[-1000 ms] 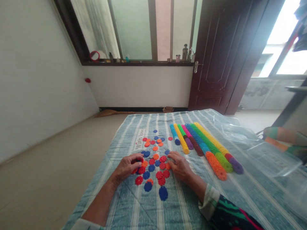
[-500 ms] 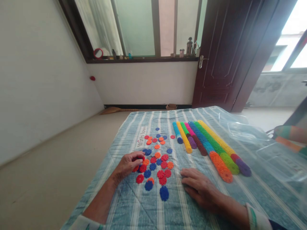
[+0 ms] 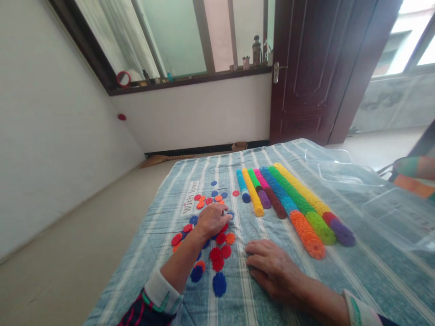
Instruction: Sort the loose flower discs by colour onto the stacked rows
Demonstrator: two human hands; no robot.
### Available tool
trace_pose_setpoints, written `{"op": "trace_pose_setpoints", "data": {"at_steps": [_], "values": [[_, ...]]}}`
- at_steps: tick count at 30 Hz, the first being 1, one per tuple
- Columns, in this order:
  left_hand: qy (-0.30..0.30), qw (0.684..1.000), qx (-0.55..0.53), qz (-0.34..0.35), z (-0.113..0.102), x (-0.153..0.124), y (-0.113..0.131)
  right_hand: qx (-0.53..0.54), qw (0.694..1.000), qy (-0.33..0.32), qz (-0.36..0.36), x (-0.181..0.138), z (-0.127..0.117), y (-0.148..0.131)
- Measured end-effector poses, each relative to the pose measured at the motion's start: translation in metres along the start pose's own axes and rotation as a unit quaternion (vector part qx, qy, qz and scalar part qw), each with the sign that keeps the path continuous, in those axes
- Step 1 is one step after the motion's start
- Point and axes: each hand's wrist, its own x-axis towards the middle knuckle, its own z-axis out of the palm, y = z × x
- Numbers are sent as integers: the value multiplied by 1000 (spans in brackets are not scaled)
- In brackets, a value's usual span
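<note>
The left hand (image 3: pixel 212 219) lies curled, palm down, over scattered red, blue and orange plastic flower discs (image 3: pixel 217 253); whether it pinches one I cannot tell. The right hand (image 3: pixel 272 267) rests flat and empty on the striped blue cloth-covered table (image 3: pixel 340 280). A sweeping wrist could scatter discs, or nudge the stacked coloured disc rods (image 3: pixel 288 203) at two o'clock.

Left hand (image 3: pixel 211 219) reaches into the scattered discs (image 3: pixel 217 253). Right hand (image 3: pixel 272 267) lies flat on the striped cloth (image 3: pixel 306 290), near the coloured rods (image 3: pixel 292 203).

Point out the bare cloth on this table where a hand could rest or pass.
Free: the striped cloth between the right hand and the stacked rods; also the far strip beyond the rods. Crowded: the loose discs under and around the left hand, and the clear trays at right.
</note>
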Motion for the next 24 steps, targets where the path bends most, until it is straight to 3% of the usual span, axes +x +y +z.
{"op": "trace_pose_setpoints", "data": {"at_steps": [4, 8, 11, 15, 19, 24], "values": [[-34, 998, 50, -19, 4, 11, 6, 1, 1000, -1, -7, 2, 1, 2], [-41, 999, -12, -16, 5, 15, 0, -6, 1000, -4, -4, 2, 1, 2], [-5, 995, -100, -16, -4, 15, -12, -7, 1000, -4, 0, 1, 2, 2], [63, 977, -192, -75, -29, 6, -39, 3, 1000, 0, 3, 0, 2, 1], [75, 963, -227, -126, -45, -6, -59, 6, 1000, 0, 1, 0, 3, 1], [66, 974, -203, -69, -27, -2, -43, -15, 1000, -5, 2, 0, 5, 1]]}}
